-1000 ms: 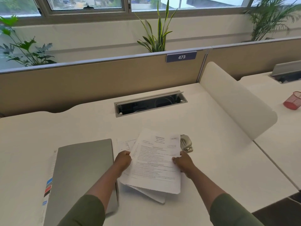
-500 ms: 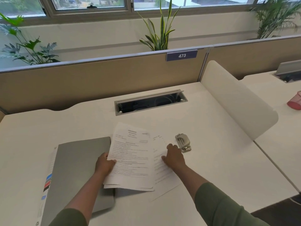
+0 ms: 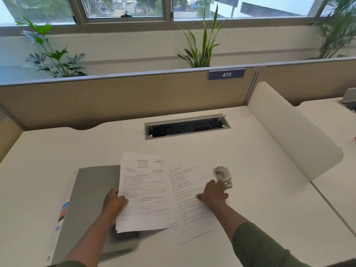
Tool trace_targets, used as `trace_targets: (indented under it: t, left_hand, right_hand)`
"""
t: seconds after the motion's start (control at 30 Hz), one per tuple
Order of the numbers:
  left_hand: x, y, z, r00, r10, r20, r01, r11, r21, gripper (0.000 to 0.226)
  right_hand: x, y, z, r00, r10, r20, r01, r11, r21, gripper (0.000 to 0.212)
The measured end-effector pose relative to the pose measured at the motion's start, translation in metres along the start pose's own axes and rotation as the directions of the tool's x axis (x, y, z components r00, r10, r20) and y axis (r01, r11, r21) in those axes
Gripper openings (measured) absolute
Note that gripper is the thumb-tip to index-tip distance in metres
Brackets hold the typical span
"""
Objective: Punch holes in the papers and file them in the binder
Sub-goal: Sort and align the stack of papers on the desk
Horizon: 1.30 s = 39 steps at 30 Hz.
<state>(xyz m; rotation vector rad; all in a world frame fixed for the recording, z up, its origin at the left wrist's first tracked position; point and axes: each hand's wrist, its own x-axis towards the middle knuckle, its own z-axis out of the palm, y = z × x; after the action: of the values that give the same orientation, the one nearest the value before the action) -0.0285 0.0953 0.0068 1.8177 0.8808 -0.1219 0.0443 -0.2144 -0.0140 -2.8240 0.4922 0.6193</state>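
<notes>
A grey binder (image 3: 90, 199) lies closed on the white desk at the left. My left hand (image 3: 114, 202) grips the left edge of a stack of printed papers (image 3: 144, 191), lifted over the binder's right edge. One printed sheet (image 3: 190, 207) lies flat on the desk to the right. My right hand (image 3: 212, 193) presses on this sheet with spread fingers. A small metal hole punch (image 3: 223, 175) sits just beyond my right hand, and my fingertips reach its near end.
An open cable tray (image 3: 186, 126) is set into the desk behind the papers. A curved white divider (image 3: 292, 135) bounds the desk on the right. A tan partition with a "473" tag (image 3: 226, 74) stands along the back.
My left hand carried the stack left, over the binder. One sheet stayed on the desk under my right hand, which moved toward the hole punch.
</notes>
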Motion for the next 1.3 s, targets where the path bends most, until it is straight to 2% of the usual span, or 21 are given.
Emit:
trace_targets:
  t: [0.17,0.3,0.4,0.53,0.63,0.8,0.97,1.07,1.2,1.3]
  left_hand:
    - [-0.006,0.000,0.002,1.000,0.020,0.007,-0.020,1.000,-0.022,0.033]
    - [-0.011,-0.002,0.005,0.999,0.032,0.012,-0.031,0.999,-0.032,0.033]
    - [-0.013,-0.002,0.004,0.999,0.035,0.009,-0.035,0.999,-0.039,0.031]
    - [-0.011,-0.001,-0.004,0.997,0.057,-0.045,-0.059,0.997,-0.047,0.032]
    - [-0.008,-0.002,-0.012,0.996,0.063,-0.068,-0.066,0.997,-0.047,0.036]
    - [-0.005,-0.004,-0.016,0.998,0.054,-0.043,-0.057,0.995,-0.080,0.042]
    - [-0.006,-0.001,-0.007,0.995,0.001,0.095,0.013,0.990,-0.140,0.043]
    - [-0.007,0.001,0.003,0.982,-0.019,0.186,0.049,0.987,-0.156,0.040]
    - [-0.013,0.004,0.017,0.969,-0.015,0.247,0.061,0.982,-0.179,0.040]
    - [-0.017,0.005,0.024,0.967,-0.010,0.255,0.054,0.985,-0.166,0.039]
  right_hand:
    - [-0.004,-0.005,0.003,0.999,0.009,-0.046,-0.010,1.000,-0.019,0.075]
    - [-0.007,-0.006,-0.001,0.999,0.049,-0.025,-0.045,0.991,0.122,0.069]
    - [-0.004,0.000,-0.002,0.998,0.006,-0.065,0.009,0.973,0.230,0.054]
    - [-0.001,0.010,-0.013,0.995,-0.028,-0.100,0.076,0.850,0.522,0.036]
    - [0.000,0.017,-0.023,0.991,-0.043,-0.129,0.115,0.765,0.634,0.015]
    - [0.005,0.026,-0.032,0.986,-0.119,-0.114,0.164,0.742,0.650,0.033]
    - [-0.002,0.021,-0.033,0.984,-0.176,-0.022,0.130,0.631,0.765,0.030]
    - [-0.003,0.014,-0.025,0.967,-0.248,0.059,0.111,0.619,0.777,0.035]
    - [-0.012,-0.004,-0.019,0.942,-0.305,0.141,0.048,0.537,0.842,0.036]
    - [-0.015,-0.014,-0.012,0.926,-0.346,0.152,0.040,0.490,0.871,0.030]
